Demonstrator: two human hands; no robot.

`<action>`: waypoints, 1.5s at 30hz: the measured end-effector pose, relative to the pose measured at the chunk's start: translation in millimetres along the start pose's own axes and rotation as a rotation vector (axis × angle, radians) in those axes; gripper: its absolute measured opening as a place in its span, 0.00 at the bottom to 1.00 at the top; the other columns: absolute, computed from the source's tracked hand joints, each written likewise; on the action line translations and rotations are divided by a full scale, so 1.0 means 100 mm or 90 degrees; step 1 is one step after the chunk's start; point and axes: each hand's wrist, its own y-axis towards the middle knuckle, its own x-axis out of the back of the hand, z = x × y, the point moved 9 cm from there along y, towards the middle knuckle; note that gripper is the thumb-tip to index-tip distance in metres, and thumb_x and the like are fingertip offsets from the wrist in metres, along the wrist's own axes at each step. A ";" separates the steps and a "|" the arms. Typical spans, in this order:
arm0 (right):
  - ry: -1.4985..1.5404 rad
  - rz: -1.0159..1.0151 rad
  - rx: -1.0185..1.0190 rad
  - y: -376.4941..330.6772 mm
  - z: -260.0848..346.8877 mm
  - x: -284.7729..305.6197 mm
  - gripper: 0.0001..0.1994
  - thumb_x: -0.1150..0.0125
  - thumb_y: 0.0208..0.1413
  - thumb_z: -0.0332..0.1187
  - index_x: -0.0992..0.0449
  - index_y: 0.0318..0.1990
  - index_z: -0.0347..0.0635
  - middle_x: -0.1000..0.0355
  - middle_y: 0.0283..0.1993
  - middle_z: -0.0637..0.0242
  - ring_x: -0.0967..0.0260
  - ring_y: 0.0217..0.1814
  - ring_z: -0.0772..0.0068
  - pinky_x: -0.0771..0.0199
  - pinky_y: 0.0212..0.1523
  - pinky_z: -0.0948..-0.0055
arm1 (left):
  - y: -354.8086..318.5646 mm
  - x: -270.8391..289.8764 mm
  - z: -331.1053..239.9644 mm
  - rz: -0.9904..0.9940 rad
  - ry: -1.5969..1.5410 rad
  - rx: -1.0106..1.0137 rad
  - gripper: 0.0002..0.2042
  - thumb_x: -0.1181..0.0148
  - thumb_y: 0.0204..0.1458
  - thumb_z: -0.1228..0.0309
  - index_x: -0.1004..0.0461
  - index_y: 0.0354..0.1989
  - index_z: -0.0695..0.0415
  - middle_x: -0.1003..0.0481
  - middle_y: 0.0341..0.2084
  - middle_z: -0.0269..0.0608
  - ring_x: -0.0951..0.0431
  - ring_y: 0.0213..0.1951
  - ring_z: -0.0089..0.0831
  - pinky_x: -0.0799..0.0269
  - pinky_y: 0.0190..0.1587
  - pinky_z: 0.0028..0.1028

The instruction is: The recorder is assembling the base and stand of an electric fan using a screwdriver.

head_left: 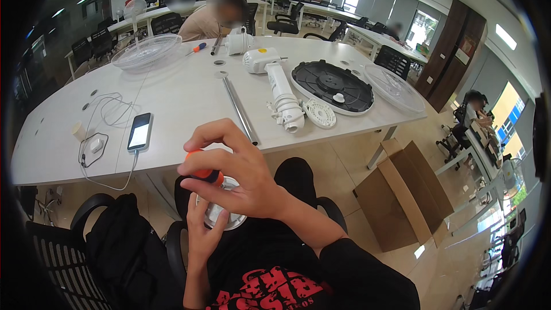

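Note:
My right hand (238, 172) is closed around the orange handle of a screwdriver (204, 173), held upright over my lap. Under it, my left hand (202, 231) cups a small round white and clear fan part (221, 209) from below. The screwdriver's tip is hidden behind the part and my fingers. On the white table (172, 97) in front lie a metal pole (240, 109), a white fan motor and neck (278, 89), a small round white cap (319, 113) and a black round fan base (333, 86).
A phone (140, 131) on a white cable, an earphone coil and a clear fan grille (146, 51) lie at the left; another grille (396, 87) at the right edge. A person sits across the table. An open cardboard box (402, 195) stands on the floor right. A black bag (123, 252) rests on the chair at my left.

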 end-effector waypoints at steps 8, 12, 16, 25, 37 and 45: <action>0.010 -0.011 -0.011 0.02 0.01 0.04 0.20 0.29 0.47 0.23 0.22 0.50 0.40 0.35 0.57 0.56 0.28 0.52 0.59 0.24 0.50 0.66 | -0.03 0.00 0.12 0.011 0.009 0.024 0.22 0.37 0.49 0.74 0.27 0.55 0.63 0.30 0.52 0.52 0.28 0.54 0.48 0.35 0.58 0.40; 0.028 0.036 -0.026 -0.04 -0.07 -0.03 0.20 0.31 0.49 0.23 0.23 0.52 0.39 0.35 0.58 0.56 0.28 0.52 0.57 0.25 0.51 0.64 | -0.02 0.01 0.09 0.002 -0.003 0.018 0.22 0.37 0.49 0.74 0.27 0.55 0.63 0.30 0.52 0.53 0.28 0.54 0.48 0.34 0.58 0.40; 0.074 0.021 -0.017 -0.07 -0.07 -0.10 0.19 0.31 0.50 0.23 0.24 0.51 0.41 0.34 0.55 0.56 0.28 0.50 0.60 0.25 0.50 0.66 | -0.02 0.00 0.08 0.010 0.023 0.009 0.21 0.36 0.51 0.74 0.28 0.55 0.64 0.28 0.52 0.48 0.27 0.56 0.41 0.35 0.58 0.34; 0.078 0.000 -0.011 -0.03 0.00 -0.05 0.17 0.33 0.52 0.22 0.25 0.50 0.41 0.32 0.53 0.55 0.28 0.49 0.62 0.25 0.48 0.68 | -0.03 0.00 0.12 0.014 0.012 0.022 0.22 0.37 0.49 0.74 0.27 0.55 0.65 0.31 0.54 0.54 0.28 0.56 0.49 0.34 0.59 0.39; 0.040 0.016 -0.037 -0.08 -0.10 -0.09 0.20 0.28 0.49 0.23 0.27 0.50 0.44 0.34 0.57 0.56 0.28 0.48 0.60 0.26 0.50 0.66 | -0.02 -0.01 0.05 0.007 0.006 0.009 0.20 0.37 0.51 0.73 0.27 0.53 0.65 0.27 0.51 0.48 0.28 0.56 0.43 0.36 0.59 0.36; 0.122 0.057 -0.094 -0.09 -0.24 -0.11 0.18 0.45 0.58 0.22 0.28 0.57 0.37 0.28 0.61 0.46 0.30 0.63 0.53 0.31 0.62 0.60 | -0.03 0.05 0.05 -0.002 0.031 -0.003 0.25 0.35 0.49 0.73 0.26 0.59 0.59 0.29 0.52 0.54 0.26 0.55 0.46 0.33 0.59 0.36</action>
